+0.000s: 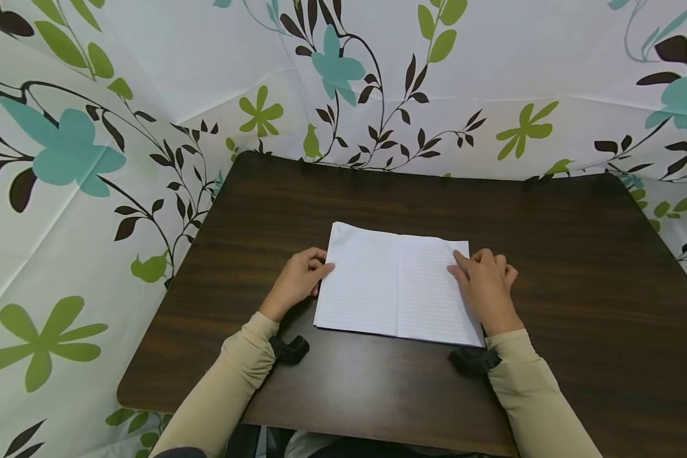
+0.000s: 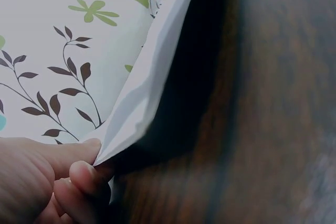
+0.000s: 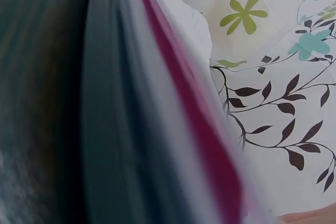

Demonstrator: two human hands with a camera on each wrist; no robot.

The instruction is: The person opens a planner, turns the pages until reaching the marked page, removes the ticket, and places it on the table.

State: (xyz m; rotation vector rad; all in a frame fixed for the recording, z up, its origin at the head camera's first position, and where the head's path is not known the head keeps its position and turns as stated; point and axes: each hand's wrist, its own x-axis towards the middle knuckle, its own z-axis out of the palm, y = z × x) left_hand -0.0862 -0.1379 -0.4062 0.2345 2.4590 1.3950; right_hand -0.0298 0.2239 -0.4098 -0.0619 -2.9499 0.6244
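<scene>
An open notebook (image 1: 366, 280) with blank lined pages lies spread in front of me on the dark wooden table. My left hand (image 1: 299, 280) pinches its left edge, thumb on top of the page and a curled finger beneath, as the left wrist view shows at the page corner (image 2: 123, 142). At the opposite edge, my right hand (image 1: 488, 286) holds the right side with thumb and forefinger over the page, other fingers bent past the edge. The right wrist view shows the notebook's layers edge-on, with a magenta strip (image 3: 194, 103) among them; little of that hand appears there.
The brown tabletop (image 1: 578, 273) reaches out on both sides of the notebook. White cloth (image 1: 166, 76) with leaf and flower prints hangs behind and to the left. Black wrist devices (image 1: 291, 350) sit on both sleeves near the notebook's lower edge.
</scene>
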